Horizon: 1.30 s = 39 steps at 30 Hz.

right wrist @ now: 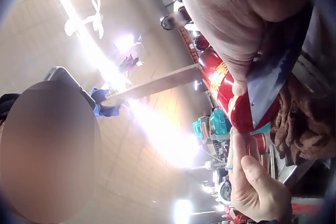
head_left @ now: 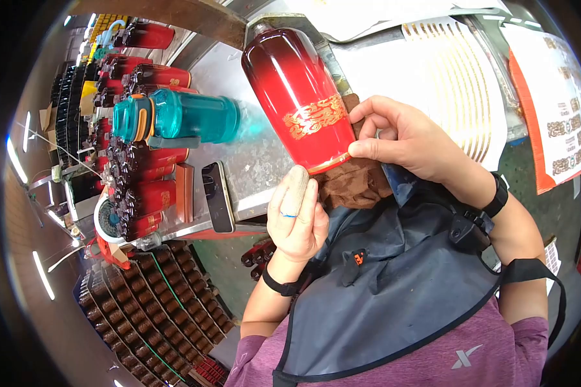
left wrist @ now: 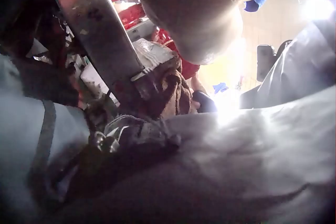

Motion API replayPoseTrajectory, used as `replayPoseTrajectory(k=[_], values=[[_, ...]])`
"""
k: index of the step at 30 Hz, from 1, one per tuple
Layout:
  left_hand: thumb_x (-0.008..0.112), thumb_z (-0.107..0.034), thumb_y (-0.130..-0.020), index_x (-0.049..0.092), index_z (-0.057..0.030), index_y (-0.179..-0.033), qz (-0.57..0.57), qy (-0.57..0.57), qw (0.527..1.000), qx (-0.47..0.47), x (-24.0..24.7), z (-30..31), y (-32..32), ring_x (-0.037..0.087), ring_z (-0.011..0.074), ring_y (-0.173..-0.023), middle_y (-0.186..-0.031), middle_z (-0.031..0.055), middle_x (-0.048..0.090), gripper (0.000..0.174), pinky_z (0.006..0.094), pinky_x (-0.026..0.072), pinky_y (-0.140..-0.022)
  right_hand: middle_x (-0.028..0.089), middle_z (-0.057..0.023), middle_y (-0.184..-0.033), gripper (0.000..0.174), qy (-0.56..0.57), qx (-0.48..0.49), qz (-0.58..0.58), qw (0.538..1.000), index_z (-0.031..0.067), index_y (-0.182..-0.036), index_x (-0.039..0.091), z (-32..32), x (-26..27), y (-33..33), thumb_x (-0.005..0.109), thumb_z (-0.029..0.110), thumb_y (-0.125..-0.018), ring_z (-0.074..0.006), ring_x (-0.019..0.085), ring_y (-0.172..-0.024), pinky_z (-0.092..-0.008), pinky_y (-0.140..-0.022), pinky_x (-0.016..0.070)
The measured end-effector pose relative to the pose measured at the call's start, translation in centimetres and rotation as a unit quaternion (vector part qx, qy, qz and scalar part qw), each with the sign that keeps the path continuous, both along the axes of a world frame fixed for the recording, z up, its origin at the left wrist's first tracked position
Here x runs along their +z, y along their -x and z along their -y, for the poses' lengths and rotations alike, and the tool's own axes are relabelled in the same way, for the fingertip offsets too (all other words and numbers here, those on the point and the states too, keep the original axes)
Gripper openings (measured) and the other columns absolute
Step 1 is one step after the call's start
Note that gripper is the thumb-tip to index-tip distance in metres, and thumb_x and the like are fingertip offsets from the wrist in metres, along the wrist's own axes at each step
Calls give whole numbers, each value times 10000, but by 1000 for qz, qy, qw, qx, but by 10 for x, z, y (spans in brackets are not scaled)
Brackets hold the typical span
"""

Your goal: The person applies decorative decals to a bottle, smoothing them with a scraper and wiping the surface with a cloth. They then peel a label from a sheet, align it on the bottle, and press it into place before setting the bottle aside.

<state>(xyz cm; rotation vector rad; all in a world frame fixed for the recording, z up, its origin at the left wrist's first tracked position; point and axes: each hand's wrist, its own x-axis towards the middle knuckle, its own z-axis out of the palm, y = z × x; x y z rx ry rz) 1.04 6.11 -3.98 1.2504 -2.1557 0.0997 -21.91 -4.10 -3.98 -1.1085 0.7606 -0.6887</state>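
Observation:
A glossy bottle, dark red at the shoulder and bright red below, lies tilted with its neck pointing away. A gold pattern and a thin gold line near the base decorate it. My right hand holds the bottle's lower right side, thumb near the base edge and fingers farther up. At the base, the fingertips of my left hand touch the edge, fingers mostly straight; one finger wears a pale cover. Beneath the bottle's lower end is a crumpled brown cloth. In the right wrist view the bottle sits between both hands.
Left on the metal table are a teal water bottle and a phone. Several red bottles stand beyond. A white sheet with gold strips lies to the right, near a printed sheet. Racks stand lower left.

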Motion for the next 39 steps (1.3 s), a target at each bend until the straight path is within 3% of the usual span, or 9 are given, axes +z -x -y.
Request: replayPoseTrajectory(k=[12,16,18,22,25,29,32,34,39], values=[[654,-29,-816,703,22,-1136,65,22,998,-9,14,10,13,616,363,-1137,-1219,214,657,327,409,520,-979,605,21,-826,343,15,-3,-1,1000,-19,-1181,524,-1,-5,-1,708,85,-910,-35,565,-785,-197,-713,461],[607,-56,-898,696,14,-1156,71,27,997,-14,12,13,19,586,359,-1162,-1216,215,660,282,419,482,-1008,606,20,-822,344,6,-4,11,1000,-18,-1181,521,-1,-7,-1,707,82,-909,-35,563,-780,-195,-708,459],[691,-42,-762,714,3,-1125,86,48,995,-22,12,17,23,573,322,-1189,-1225,180,664,367,400,532,-946,608,18,-823,343,10,-6,10,1000,-16,-1180,521,-1,-7,-1,707,80,-909,-35,563,-779,-194,-708,458],[704,-82,-751,725,-36,-1113,115,56,991,-34,16,24,32,538,289,-1214,-1218,133,675,365,391,517,-930,613,14,-828,339,8,-7,12,1000,-12,-1178,522,-1,-8,-2,707,74,-907,-34,559,-775,-195,-704,457],[674,-54,-821,721,-41,-1138,111,39,992,-41,15,23,39,542,320,-1206,-1234,142,671,321,402,473,-969,613,14,-824,332,4,-18,37,999,-10,-1167,527,-2,-13,-3,711,70,-902,-32,553,-763,-194,-697,453],[648,-17,-815,726,-20,-1100,96,32,995,-24,24,14,26,585,323,-1141,-1182,158,684,295,393,478,-982,619,12,-816,323,11,-24,21,999,-9,-1157,534,-3,-12,-4,712,64,-898,-35,561,-760,-202,-694,458],[627,28,-811,722,-8,-1086,93,34,995,-24,25,10,15,626,326,-1062,-1158,166,691,293,372,516,-941,634,7,-752,364,17,-47,43,998,-26,-1087,584,-4,-13,-6,777,163,-844,-54,542,-692,-225,-640,443],[631,26,-810,724,-11,-1083,102,27,994,-20,25,9,14,630,324,-1052,-1152,162,694,291,370,520,-935,626,13,-806,310,18,-20,8,1000,-7,-1147,540,-3,-9,-5,711,57,-897,-36,568,-752,-205,-684,460],[676,-17,-776,739,-54,-1100,128,32,991,-30,28,20,24,586,285,-1092,-1132,106,714,332,345,484,-967,631,6,-817,311,27,-20,15,999,-9,-1149,538,-3,-13,-3,709,55,-897,-39,580,-764,-205,-697,468]])
